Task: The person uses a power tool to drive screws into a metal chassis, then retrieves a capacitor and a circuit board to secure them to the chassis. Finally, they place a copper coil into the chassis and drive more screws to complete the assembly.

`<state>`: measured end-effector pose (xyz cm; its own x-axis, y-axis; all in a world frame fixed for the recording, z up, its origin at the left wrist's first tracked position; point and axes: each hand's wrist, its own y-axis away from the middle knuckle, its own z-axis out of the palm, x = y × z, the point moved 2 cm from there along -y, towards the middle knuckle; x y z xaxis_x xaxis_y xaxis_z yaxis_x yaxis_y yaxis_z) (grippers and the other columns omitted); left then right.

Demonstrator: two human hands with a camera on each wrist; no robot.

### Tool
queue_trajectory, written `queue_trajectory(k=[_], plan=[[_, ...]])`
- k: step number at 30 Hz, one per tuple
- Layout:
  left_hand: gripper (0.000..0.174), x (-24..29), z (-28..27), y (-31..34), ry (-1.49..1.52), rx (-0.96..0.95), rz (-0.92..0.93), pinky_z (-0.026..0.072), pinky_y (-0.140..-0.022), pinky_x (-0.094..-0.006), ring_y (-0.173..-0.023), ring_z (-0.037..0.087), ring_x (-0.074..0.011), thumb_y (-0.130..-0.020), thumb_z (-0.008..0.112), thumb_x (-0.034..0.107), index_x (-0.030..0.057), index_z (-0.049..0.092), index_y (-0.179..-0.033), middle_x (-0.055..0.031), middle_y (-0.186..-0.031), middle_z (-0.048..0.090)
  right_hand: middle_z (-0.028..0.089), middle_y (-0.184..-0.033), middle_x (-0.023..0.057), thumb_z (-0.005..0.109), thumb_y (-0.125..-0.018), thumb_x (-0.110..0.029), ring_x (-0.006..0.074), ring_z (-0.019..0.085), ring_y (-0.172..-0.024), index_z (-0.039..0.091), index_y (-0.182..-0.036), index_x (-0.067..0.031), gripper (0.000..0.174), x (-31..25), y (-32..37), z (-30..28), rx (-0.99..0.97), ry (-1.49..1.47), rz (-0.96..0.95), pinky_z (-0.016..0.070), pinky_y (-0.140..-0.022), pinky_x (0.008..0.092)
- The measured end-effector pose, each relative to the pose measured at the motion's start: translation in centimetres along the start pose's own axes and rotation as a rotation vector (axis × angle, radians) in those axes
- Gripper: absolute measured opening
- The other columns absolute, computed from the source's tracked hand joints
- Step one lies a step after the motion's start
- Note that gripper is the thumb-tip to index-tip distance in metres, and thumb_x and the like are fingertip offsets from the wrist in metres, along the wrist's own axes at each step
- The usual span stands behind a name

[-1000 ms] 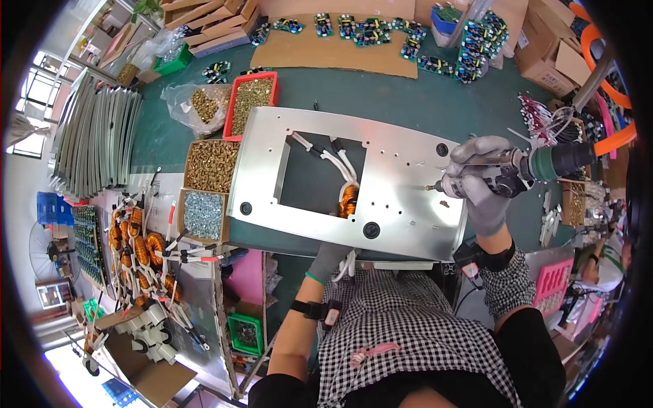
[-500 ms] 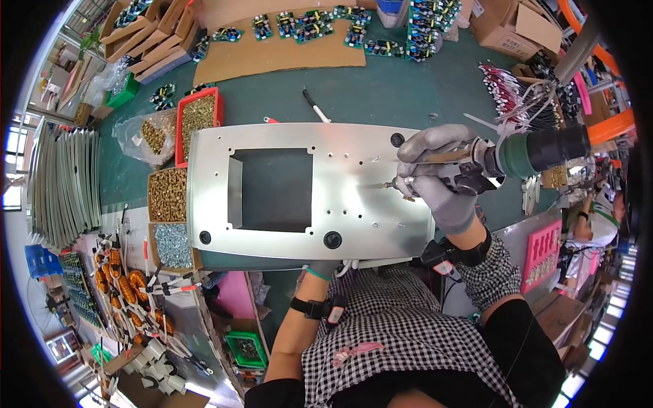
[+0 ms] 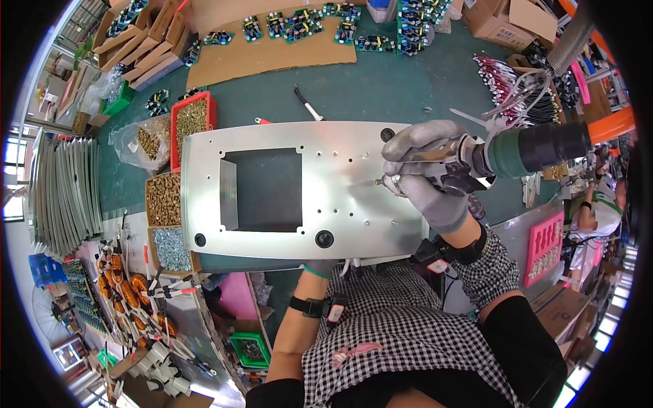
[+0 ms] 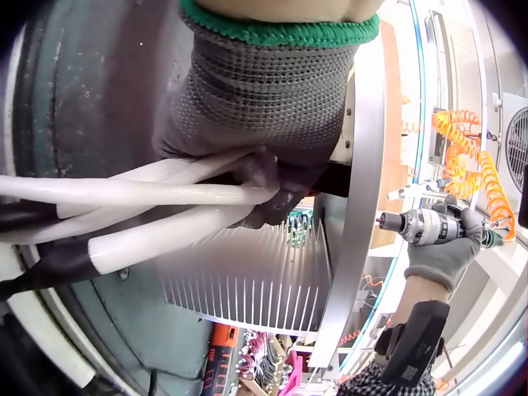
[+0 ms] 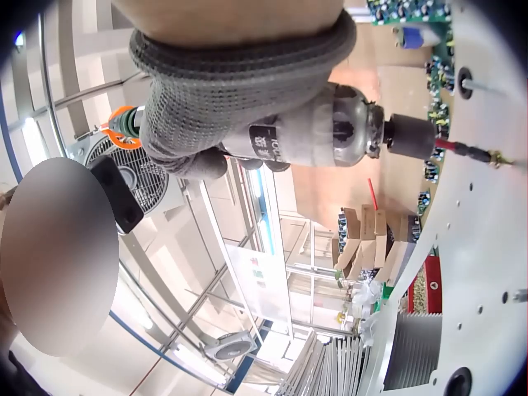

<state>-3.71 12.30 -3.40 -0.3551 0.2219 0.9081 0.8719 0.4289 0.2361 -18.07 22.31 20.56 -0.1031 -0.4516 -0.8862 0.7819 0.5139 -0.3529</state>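
Note:
A silvery metal panel point(image 3: 265, 246) with a large rectangular cutout lies before me. My right hand point(image 3: 428, 170), in a grey glove, grips a pneumatic screwdriver point(image 5: 313, 132) whose hose side points right. A small brass-coloured screw point(image 5: 498, 158) sits at the bit's end, close over the panel's right half. My left hand point(image 4: 256, 107), gloved too, is under the panel's near edge, mostly hidden in the head view. Its fingers curl round white-sleeved coil leads point(image 4: 165, 194); the coil itself is almost wholly hidden. A finned heat sink point(image 4: 247, 289) shows beneath the panel, past the fingers.
Left of the panel stand a red bin point(image 3: 213, 112) of brass parts, a box of brass fasteners point(image 3: 163, 198) and a box of silvery ones point(image 3: 173, 248). Circuit boards point(image 3: 303, 26) lie at the back on cardboard point(image 3: 272, 58). Wire bundles point(image 3: 507, 92) lie far right.
The panel has turned level and sits further left in view. The orange coil and its leads no longer show through the cutout. The right hand keeps the screwdriver at the panel's right half.

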Motion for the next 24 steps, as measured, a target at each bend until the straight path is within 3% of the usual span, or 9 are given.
queue_trajectory(k=[4, 8, 10, 14, 21, 24], plan=[[0.020, 0.03, 0.06, -0.02, 0.009, 0.017, -0.005, 0.0488, -0.072, -0.0328, -0.081, 0.061, -0.0224, -0.088, 0.054, 0.014, 0.0000, 0.059, -0.102, -0.0134, -0.093, 0.064, 0.061, -0.095, 0.0095, 0.056, -0.069, 0.016, 0.0104, 0.059, -0.079, 0.046, -0.105, -0.0031, 0.041, -0.16, 0.02, -0.19, -0.074, 0.013, -0.038, 0.0496, -0.070, 0.0240], [0.020, 0.10, 0.26, -0.11, 0.022, 0.033, -0.005, 0.0488, -0.072, -0.0326, -0.081, 0.061, -0.0219, -0.088, 0.053, 0.014, -0.0001, 0.059, -0.102, -0.0133, -0.093, 0.064, 0.058, -0.099, 0.0161, 0.054, -0.078, 0.015, 0.0160, 0.057, -0.077, 0.045, -0.114, -0.0105, 0.046, 0.06, 0.14, -0.80, -0.175, 0.134, -0.108, 0.0502, -0.055, 0.0284], [0.020, 0.07, 0.26, -0.05, 0.028, 0.040, -0.007, 0.0489, -0.072, -0.0326, -0.081, 0.061, -0.0217, -0.088, 0.053, 0.014, -0.0002, 0.059, -0.102, -0.0132, -0.093, 0.064, 0.058, -0.099, 0.0164, 0.054, -0.077, 0.016, 0.0162, 0.057, -0.075, 0.045, -0.114, -0.0099, 0.046, -0.21, 0.36, -0.45, -0.155, 0.100, -0.088, 0.0502, -0.054, 0.0288], [0.020, -0.06, 0.25, 0.10, 0.039, 0.056, -0.014, 0.0489, -0.072, -0.0324, -0.080, 0.061, -0.0213, -0.089, 0.053, 0.014, -0.0002, 0.059, -0.102, -0.0130, -0.092, 0.064, 0.060, -0.097, 0.0098, 0.054, -0.070, 0.016, 0.0114, 0.059, -0.082, 0.044, -0.108, -0.0027, 0.044, -0.38, 0.33, -0.01, -0.093, 0.006, -0.029, 0.0500, -0.071, 0.0241], [0.021, -0.09, 0.25, -0.03, 0.054, 0.073, -0.023, 0.0490, -0.072, -0.0322, -0.080, 0.061, -0.0205, -0.089, 0.053, 0.014, -0.0004, 0.060, -0.102, -0.0127, -0.091, 0.064, 0.060, -0.096, 0.0099, 0.055, -0.070, 0.017, 0.0124, 0.060, -0.084, 0.045, -0.108, -0.0032, 0.044, -0.21, 0.28, -0.33, -0.097, 0.018, -0.090, 0.0516, -0.072, 0.0257], [0.021, -0.08, 0.20, -0.06, 0.059, 0.078, -0.026, 0.0491, -0.071, -0.0321, -0.080, 0.061, -0.0201, -0.089, 0.053, 0.014, -0.0005, 0.060, -0.102, -0.0125, -0.091, 0.064, 0.059, -0.097, 0.0142, 0.049, -0.073, 0.018, 0.0154, 0.058, -0.077, 0.045, -0.112, -0.0065, 0.047, -0.52, 0.29, -0.27, -0.141, 0.098, -0.114, 0.0495, -0.057, 0.0279]])
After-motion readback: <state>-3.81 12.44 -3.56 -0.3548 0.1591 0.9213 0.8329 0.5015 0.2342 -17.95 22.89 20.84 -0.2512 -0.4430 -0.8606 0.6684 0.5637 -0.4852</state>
